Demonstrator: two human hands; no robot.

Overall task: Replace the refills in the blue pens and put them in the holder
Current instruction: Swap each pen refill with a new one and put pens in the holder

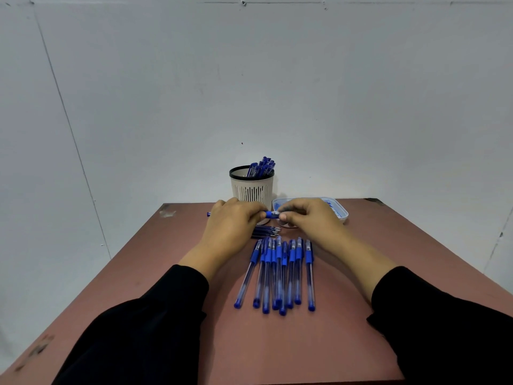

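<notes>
Blue pen (270,214), mostly hidden, pinched at both ends by left hand (231,223) and right hand (311,218) grips.

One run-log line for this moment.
left hand: grips blue pen | right hand: pinches its other end | white slotted holder: has pens | brown table: row of pens

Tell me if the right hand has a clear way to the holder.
Probably yes: the holder stands just beyond the right hand, nothing between, though that hand grips a pen now.
</notes>
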